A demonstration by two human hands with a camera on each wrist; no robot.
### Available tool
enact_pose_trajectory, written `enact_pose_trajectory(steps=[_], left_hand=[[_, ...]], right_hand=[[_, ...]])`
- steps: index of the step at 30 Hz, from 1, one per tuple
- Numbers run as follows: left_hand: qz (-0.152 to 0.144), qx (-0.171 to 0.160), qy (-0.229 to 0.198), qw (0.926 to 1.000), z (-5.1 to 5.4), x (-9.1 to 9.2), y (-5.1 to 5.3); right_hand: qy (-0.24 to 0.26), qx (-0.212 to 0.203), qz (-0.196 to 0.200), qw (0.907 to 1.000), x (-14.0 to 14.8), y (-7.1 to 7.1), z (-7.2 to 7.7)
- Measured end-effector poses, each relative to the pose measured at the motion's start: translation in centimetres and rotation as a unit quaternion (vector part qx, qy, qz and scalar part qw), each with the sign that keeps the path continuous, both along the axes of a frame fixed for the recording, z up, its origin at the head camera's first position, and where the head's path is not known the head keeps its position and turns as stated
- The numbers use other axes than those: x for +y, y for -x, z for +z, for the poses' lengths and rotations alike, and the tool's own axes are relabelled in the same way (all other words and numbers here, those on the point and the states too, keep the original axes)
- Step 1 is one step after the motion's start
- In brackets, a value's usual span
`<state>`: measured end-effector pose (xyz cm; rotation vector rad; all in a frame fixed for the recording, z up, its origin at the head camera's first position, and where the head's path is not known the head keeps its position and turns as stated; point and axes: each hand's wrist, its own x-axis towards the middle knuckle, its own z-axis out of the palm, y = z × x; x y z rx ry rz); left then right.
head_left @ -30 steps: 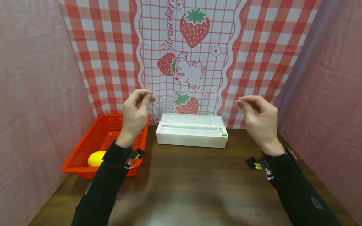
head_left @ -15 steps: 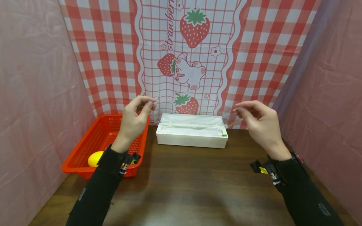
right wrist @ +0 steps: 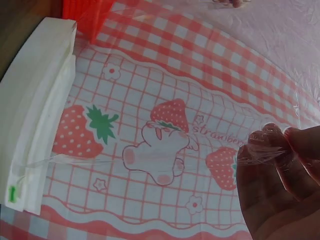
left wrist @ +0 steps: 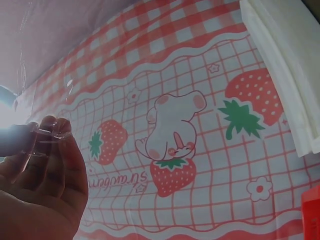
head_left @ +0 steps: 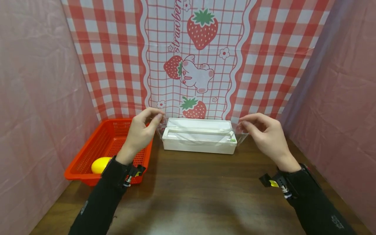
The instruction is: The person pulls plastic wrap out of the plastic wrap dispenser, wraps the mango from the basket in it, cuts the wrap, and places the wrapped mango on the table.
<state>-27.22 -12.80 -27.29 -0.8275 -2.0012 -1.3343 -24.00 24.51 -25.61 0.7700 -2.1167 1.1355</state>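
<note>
While the film hangs between left grip and right grip, each pinching an end in front of the open box, I'd aim for level pinches and even tension so it won't fold onto itself. Can't tell if it's free of the box or what's inside. Basket, at left on the desk, holds a yellow ball.

Red word "strawberry", printed on checked cloth
</note>
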Motion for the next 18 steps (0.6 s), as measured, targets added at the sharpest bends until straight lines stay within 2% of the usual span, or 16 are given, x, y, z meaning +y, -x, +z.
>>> enact_pose_trajectory(steps=[6,18], left_hand=[[-0.003,-0.024,0.032,0.9992,-1.2,-0.1,-0.3],[-0.020,-0.083,0.057,0.9948,-4.2,-0.1,-1.0]], right_hand=[[0.004,-0.039,0.021,0.9990,0.2,-0.1,-1.0],[0.004,-0.104,0.061,0.9927,-0.1,-0.3,-4.3]])
